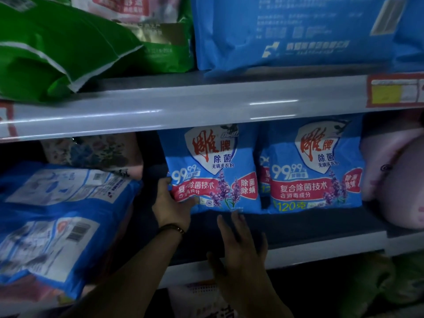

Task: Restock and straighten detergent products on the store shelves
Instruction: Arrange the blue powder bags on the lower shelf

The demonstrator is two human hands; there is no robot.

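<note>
Two blue detergent powder bags with red characters and lavender pictures stand upright on the middle shelf [298, 228]. My left hand [172, 203] grips the lower left corner of the left blue bag [213, 171], with the thumb on its front. My right hand [241, 244] hovers just below that bag's bottom edge, fingers straight and spread, holding nothing. The second blue bag [314, 166] stands right beside the first, touching it.
A large blue bag [57, 214] lies flat at the left, with a floral pink bag [96, 152] behind it. A pink bag [394, 175] sits at the right. On the upper shelf [206, 104] lie green bags [57, 47] and a big blue bag [309, 31].
</note>
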